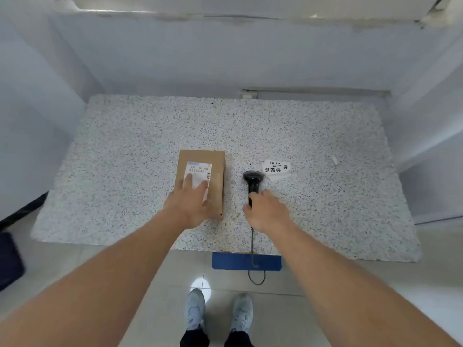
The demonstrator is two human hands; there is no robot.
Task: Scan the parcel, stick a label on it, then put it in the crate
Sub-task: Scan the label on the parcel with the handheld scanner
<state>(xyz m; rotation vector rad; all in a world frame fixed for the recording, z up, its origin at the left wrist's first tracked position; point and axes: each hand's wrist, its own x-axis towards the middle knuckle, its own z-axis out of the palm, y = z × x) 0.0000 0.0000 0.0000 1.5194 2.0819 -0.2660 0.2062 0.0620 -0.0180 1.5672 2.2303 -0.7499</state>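
A brown cardboard parcel [216, 171] lies flat on the speckled stone table [125, 151], with a white shipping slip on its top. My left hand [189, 204] rests flat on the parcel's near half, fingers spread over the slip. To the right, a black handheld scanner [252, 180] lies on the table with its head pointing away. My right hand [268, 211] is wrapped around its handle. White labels with black characters [276, 167] lie just beyond the scanner. No crate can be made out for certain.
The scanner's cable [253, 269] drops over the table's front edge past a blue panel [225, 262]. A dark object [8, 259] stands on the floor at far left. My shoes [218, 311] are on the tiled floor. White walls enclose the table.
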